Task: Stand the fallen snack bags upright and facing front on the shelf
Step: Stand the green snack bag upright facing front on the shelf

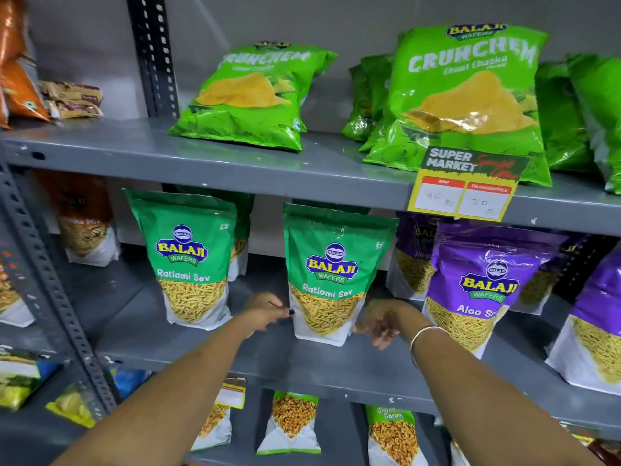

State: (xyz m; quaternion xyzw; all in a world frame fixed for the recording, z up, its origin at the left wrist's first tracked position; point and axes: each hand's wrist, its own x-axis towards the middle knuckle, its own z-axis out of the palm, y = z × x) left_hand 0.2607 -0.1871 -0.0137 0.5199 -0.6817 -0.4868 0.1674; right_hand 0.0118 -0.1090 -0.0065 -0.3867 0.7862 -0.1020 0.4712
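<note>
A green Ratlami Sev bag (331,277) stands upright and front-facing on the middle shelf (268,358). My left hand (265,309) is at its lower left edge, fingertips touching the bag. My right hand (381,322) hovers at its lower right corner, fingers loosely spread, holding nothing. A second Ratlami Sev bag (190,260) stands upright to the left. A purple Aloo Sev bag (480,284) stands to the right, leaning slightly. On the upper shelf a green Crunchem bag (252,95) leans back, and a larger Crunchem bag (470,95) stands at the right.
A yellow price tag (465,186) hangs from the upper shelf's edge. More Aloo Sev bags (594,331) fill the right end. An orange mix bag (84,223) sits at the back left. Small Chana Garam bags (393,435) stand on the lower shelf. A perforated steel upright (43,274) borders the left.
</note>
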